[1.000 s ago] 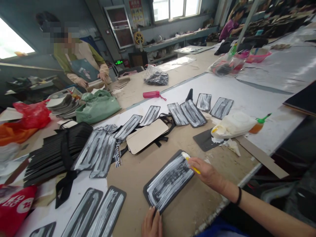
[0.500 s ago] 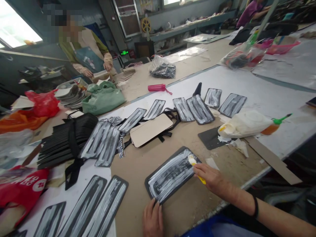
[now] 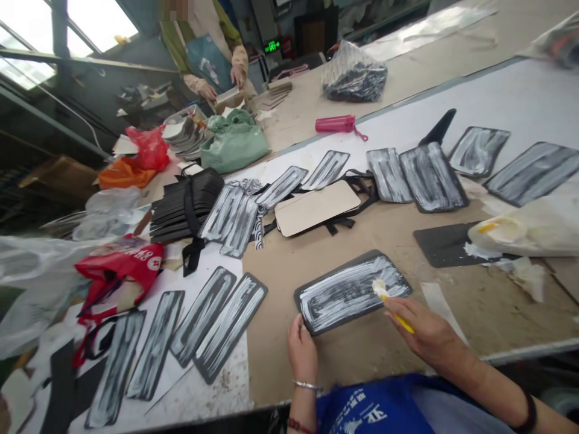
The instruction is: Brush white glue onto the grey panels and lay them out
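A black rectangular panel (image 3: 348, 295) with rounded corners lies before me on brown board, streaked with white paste. My right hand (image 3: 425, 331) is closed round the yellow handle of a small brush (image 3: 400, 319). Its white, paste-covered tip touches the right part of the panel. At the panel's lower left corner, my left hand (image 3: 302, 349) grips the edge between thumb and fingers. Right of them lies a dark sheet (image 3: 441, 244) with white paste on it, beside a whitish plastic container (image 3: 529, 226) with a yellow-tipped thing in its opening.
Several paste-streaked panels (image 3: 230, 328) lie at left and others (image 3: 432, 178) at the back. Behind my panel rests a beige panel (image 3: 316, 208) with black straps. A black stack (image 3: 181, 205), a green bag (image 3: 235, 141) and a pink cylinder (image 3: 335, 123) stand farther off. A co-worker (image 3: 208, 54) stands across the table.
My view has swung left and down. The brush has moved along the panel toward its right part, leaving more white there. My left hand has come up around the panel's corner.
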`<action>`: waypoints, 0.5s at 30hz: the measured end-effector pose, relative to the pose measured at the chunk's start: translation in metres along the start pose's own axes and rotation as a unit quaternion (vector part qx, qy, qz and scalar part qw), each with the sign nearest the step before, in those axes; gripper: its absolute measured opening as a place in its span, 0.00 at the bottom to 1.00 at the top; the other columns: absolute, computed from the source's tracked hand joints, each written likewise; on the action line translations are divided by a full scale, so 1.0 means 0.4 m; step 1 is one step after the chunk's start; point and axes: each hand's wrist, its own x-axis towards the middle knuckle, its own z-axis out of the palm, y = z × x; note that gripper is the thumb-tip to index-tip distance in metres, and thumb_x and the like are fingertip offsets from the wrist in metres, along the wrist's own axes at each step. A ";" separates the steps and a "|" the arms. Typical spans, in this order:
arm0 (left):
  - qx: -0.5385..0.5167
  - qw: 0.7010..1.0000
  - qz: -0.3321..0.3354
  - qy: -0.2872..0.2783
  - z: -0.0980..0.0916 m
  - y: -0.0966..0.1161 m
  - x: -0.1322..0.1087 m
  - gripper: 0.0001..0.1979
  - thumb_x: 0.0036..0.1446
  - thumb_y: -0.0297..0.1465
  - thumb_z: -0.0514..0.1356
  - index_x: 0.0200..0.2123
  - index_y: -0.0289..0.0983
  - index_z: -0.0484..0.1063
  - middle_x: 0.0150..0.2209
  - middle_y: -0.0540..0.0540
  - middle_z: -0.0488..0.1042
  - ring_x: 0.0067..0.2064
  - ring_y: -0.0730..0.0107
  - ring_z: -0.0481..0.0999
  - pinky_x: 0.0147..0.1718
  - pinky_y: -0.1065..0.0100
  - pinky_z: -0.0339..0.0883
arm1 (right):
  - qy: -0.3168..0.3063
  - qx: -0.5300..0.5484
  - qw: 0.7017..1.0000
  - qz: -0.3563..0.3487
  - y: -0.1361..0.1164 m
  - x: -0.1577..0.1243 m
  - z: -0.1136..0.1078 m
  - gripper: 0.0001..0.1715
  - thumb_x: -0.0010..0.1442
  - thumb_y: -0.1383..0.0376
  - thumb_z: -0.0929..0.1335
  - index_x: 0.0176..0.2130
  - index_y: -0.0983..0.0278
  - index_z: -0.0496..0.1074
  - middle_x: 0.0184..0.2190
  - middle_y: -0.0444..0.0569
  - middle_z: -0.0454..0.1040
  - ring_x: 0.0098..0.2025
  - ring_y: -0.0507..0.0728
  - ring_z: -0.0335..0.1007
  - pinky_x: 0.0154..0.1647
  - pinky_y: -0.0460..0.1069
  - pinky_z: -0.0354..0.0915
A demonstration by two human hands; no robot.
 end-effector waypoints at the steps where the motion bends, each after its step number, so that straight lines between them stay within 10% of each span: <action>1: -0.002 1.000 -0.006 -0.005 -0.001 0.008 0.007 0.19 0.50 0.30 0.51 0.43 0.29 0.72 0.44 0.35 0.73 0.48 0.59 0.71 0.52 0.59 0.61 | 0.000 0.002 1.000 0.000 0.001 -0.001 0.001 0.11 0.64 0.68 0.60 0.44 0.64 0.69 0.38 0.53 0.74 0.40 0.56 0.71 0.42 0.49 0.69; 15: -0.024 0.998 0.055 -0.011 -0.017 0.068 -0.007 0.15 0.46 0.41 0.57 0.29 0.36 0.74 0.29 0.43 0.74 0.35 0.61 0.71 0.39 0.60 0.66 | 0.006 0.013 1.000 0.011 0.004 -0.012 -0.008 0.12 0.64 0.68 0.60 0.46 0.64 0.68 0.39 0.53 0.74 0.41 0.56 0.71 0.43 0.49 0.69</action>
